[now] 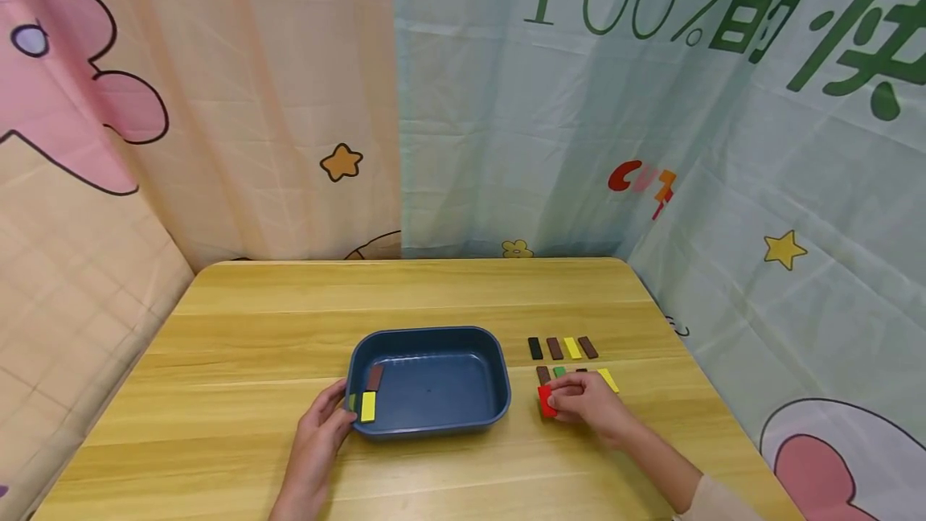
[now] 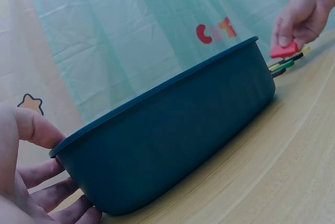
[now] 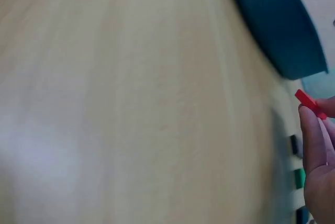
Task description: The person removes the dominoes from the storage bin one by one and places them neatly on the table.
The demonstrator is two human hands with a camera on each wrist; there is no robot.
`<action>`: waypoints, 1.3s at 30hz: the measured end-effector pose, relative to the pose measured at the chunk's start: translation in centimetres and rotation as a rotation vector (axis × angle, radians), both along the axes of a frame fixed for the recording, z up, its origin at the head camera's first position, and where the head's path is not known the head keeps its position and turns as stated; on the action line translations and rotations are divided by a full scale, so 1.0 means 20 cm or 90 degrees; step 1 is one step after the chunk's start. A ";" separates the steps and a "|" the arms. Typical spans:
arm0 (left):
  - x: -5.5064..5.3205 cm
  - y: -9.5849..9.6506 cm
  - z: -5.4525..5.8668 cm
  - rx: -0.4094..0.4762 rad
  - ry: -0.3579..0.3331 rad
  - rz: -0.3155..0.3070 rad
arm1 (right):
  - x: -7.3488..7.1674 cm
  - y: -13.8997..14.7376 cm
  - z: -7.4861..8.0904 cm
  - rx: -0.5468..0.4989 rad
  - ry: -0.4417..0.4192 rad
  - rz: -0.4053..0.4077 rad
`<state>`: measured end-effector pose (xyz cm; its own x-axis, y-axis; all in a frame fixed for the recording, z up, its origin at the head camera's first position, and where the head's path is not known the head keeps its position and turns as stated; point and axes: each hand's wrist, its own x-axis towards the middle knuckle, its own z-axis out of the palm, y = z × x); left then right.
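Note:
A dark blue plastic basin [image 1: 448, 392] stands on the table, with my left hand [image 1: 318, 436] gripping its left rim. In the left wrist view the thumb lies over the rim and the other fingers sit against the outer wall. My right hand [image 1: 589, 408] pinches a red rectangular block [image 1: 546, 401] between thumb and fingers, just right of the basin and above the table. Inside the basin, at its left end, are a brown block [image 1: 374, 377], a yellow block [image 1: 368, 407] and a green block [image 1: 352, 402].
Right of the basin, small blocks lie in two rows. The far row has a black block [image 1: 535, 348], two brown ones and a yellow block [image 1: 572, 348]. My right hand partly covers the near row, where a green block [image 1: 559, 372] shows. Curtains [image 1: 506, 143] surround the wooden table [image 1: 253, 328].

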<state>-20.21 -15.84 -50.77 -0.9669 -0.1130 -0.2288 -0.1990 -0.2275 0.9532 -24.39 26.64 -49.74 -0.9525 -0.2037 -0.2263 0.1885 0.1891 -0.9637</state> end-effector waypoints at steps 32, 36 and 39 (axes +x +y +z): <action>-0.01 -0.02 -0.03 0.016 -0.010 -0.013 | 0.08 -0.08 -0.03 0.405 0.132 -0.117; 0.00 -0.02 -0.03 0.018 -0.008 -0.019 | 0.08 -0.08 0.00 0.415 0.136 -0.129; -0.01 -0.01 -0.02 0.018 -0.005 -0.017 | 0.05 -0.10 0.04 0.410 0.174 -0.134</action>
